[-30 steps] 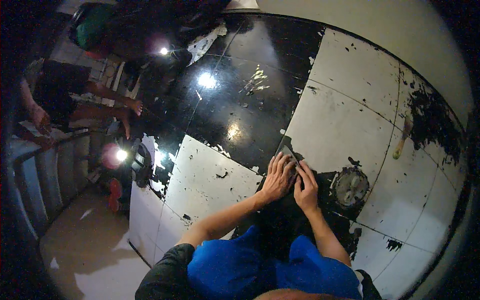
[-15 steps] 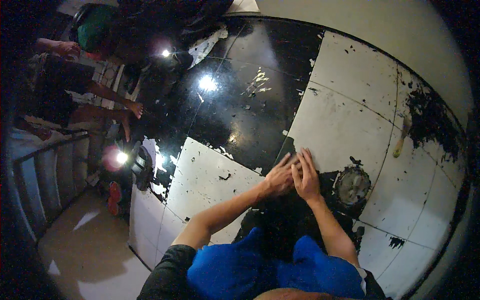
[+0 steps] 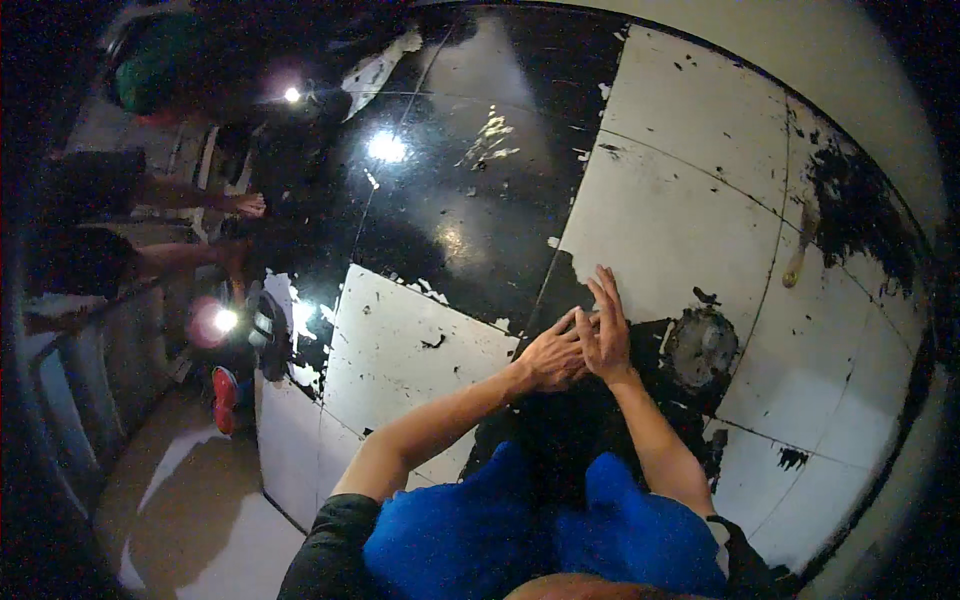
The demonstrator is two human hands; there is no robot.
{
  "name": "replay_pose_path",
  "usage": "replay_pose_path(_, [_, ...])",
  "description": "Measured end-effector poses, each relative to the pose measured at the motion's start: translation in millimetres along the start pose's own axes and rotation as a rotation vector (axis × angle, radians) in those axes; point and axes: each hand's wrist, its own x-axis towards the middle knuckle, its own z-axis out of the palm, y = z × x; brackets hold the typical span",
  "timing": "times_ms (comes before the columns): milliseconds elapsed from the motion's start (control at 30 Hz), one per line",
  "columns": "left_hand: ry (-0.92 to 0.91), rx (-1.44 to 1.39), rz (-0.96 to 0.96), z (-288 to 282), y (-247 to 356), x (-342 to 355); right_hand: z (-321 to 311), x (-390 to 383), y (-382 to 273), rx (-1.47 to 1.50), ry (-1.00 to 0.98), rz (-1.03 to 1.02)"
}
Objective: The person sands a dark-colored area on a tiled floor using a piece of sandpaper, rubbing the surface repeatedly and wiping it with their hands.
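Head view: and here are both bare hands together, low over the black-coated tile floor [image 3: 555, 412], in front of the person's bent, blue-clothed knees [image 3: 440, 520]. The left hand [image 3: 553, 356] angles in, its fingertips tucked behind the right; whether they pinch anything, I cannot tell. The right hand [image 3: 604, 328] is opened out, fingers long and slightly parted, overlapping the left, perhaps to bring both arms to bear on one spot. That spot lies right where the black coating meets a large white square tile [image 3: 680, 190]. Just right sits a round, grey, rough-faced disc [image 3: 700, 348]; farther off, a slim, yellowish-ended tool-like piece [image 3: 794, 268] lies well clear, presumably out of the arms' way. Over on the left, a bright white lamp [image 3: 226, 320] stands low, likely so its light rakes across the dim floor.
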Motion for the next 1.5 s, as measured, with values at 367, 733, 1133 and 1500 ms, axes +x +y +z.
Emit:
replay_pose_path(367, [0.072,-0.062,-0.471,-8.9,-9.4,-6.4,12.5,-1.5,10.2,-0.49,-0.213,0.081])
replay_pose_path(733, [0.098,0.085,-0.447,4.6,-20.1,-17.2,21.2,13.8,-5.0,-0.847,-0.479,0.138])
replay_pose_path(1133, [0.084,0.266,-0.334,-28.7,-65.5,18.0,5.7,53.3,11.2,-0.77,-0.38,0.052])
replay_pose_path(1500, [0.083,0.679,-0.044,-26.6,-54.9,11.6,-67.7,12.6,-25.6,-1.006,-1.068,-0.045])
